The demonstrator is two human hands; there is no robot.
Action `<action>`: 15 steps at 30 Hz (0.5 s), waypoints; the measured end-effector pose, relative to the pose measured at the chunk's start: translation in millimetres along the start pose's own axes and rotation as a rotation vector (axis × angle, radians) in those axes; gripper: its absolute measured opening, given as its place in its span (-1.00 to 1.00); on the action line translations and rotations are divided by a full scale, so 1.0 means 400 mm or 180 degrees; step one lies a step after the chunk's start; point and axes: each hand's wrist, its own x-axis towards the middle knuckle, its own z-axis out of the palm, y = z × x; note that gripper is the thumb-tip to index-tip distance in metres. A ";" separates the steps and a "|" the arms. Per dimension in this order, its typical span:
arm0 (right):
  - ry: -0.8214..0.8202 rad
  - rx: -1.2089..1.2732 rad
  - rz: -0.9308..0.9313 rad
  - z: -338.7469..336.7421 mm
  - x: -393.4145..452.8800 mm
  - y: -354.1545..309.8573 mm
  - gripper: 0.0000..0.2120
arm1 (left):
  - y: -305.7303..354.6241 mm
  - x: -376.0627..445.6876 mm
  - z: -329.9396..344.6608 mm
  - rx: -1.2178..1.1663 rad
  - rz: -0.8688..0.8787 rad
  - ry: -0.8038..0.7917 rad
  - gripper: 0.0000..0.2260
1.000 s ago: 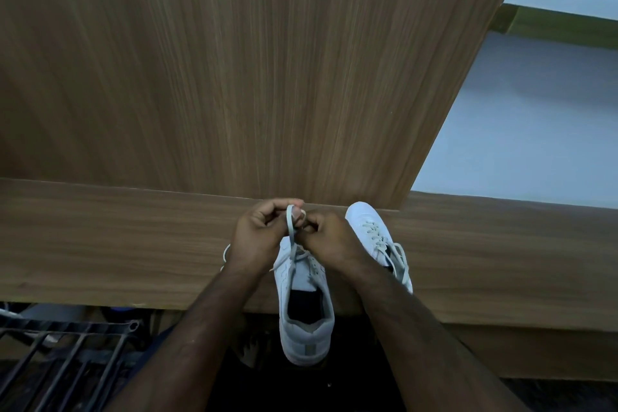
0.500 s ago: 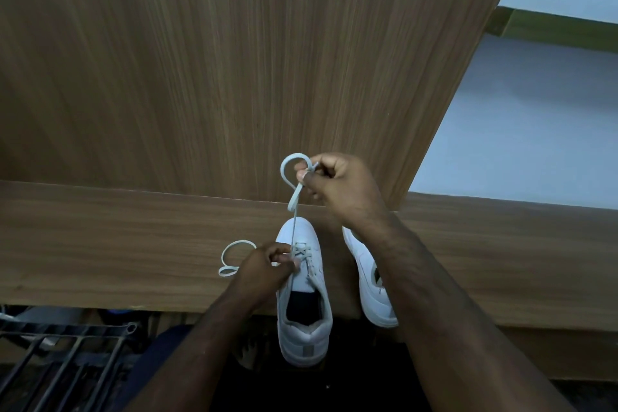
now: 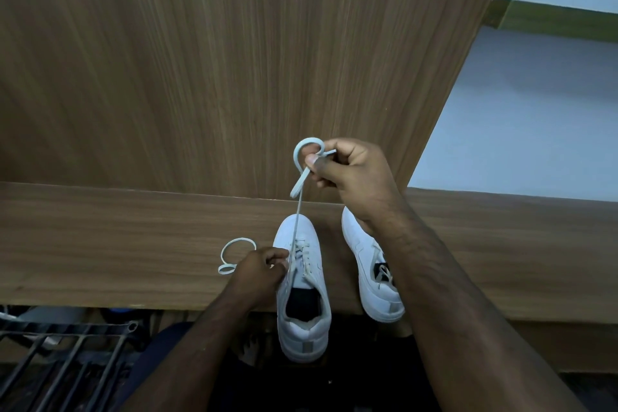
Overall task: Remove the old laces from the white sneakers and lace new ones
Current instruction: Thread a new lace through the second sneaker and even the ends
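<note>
Two white sneakers sit side by side on a wooden ledge. The right hand (image 3: 351, 174) pinches a looped shoelace (image 3: 302, 177), drawing it taut up from the left sneaker (image 3: 302, 281). The left hand (image 3: 259, 273) grips that shoe at its eyelets; the lace's other end (image 3: 234, 254) curls beside it. The right sneaker (image 3: 364, 264) waits, partly hidden by the forearm. Pulling steadily along the eyelet line, shoe braced, should free the lace cleanly.

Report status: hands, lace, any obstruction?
Right hand pinches lace, drawn taut above near sneaker. Left hand grips at its eyelets. Nothing blocking.
</note>
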 end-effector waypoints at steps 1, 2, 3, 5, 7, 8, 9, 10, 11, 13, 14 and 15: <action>0.0023 -0.0028 0.0074 -0.008 0.001 0.006 -0.93 | -0.001 0.002 -0.004 -0.0016 -0.0021 0.0082 -0.81; 0.0049 -0.0067 0.0175 -0.020 0.002 0.015 -0.93 | -0.003 0.006 -0.016 0.0137 -0.0026 0.0242 -0.82; 0.0065 -0.0092 0.0282 -0.033 0.000 0.026 -0.93 | -0.010 0.009 -0.035 0.0440 0.0013 0.0437 -0.82; 0.0033 0.0044 0.0476 -0.064 -0.009 0.043 -0.94 | -0.033 0.020 -0.080 0.1017 0.0065 0.0639 -0.84; -0.0079 0.0424 0.0634 -0.089 -0.022 0.052 -0.92 | -0.055 0.027 -0.113 0.1498 0.0081 0.0350 -0.88; -0.0126 0.0608 0.0660 -0.097 -0.028 0.052 -0.90 | -0.064 0.029 -0.117 0.1716 0.0091 0.0092 -0.83; -0.0163 0.0745 0.0659 -0.100 -0.034 0.052 -0.89 | -0.069 0.029 -0.115 0.1876 0.0108 -0.0153 -0.77; -0.0195 0.0836 0.0652 -0.100 -0.038 0.051 -0.88 | -0.072 0.028 -0.110 0.1993 0.0086 -0.0300 -0.73; -0.0232 0.0885 0.0645 -0.097 -0.041 0.050 -0.88 | -0.074 0.029 -0.105 0.2061 0.0108 -0.0348 -0.72; -0.0352 0.0910 0.0649 -0.087 -0.046 0.050 -0.88 | -0.079 0.037 -0.101 0.2149 0.0213 -0.0283 -0.73; -0.0416 0.0916 0.0655 -0.081 -0.048 0.049 -0.88 | -0.084 0.044 -0.102 0.2185 0.0244 -0.0225 -0.72; -0.0466 0.0932 0.0668 -0.076 -0.049 0.049 -0.88 | -0.089 0.051 -0.104 0.2230 0.0268 -0.0189 -0.71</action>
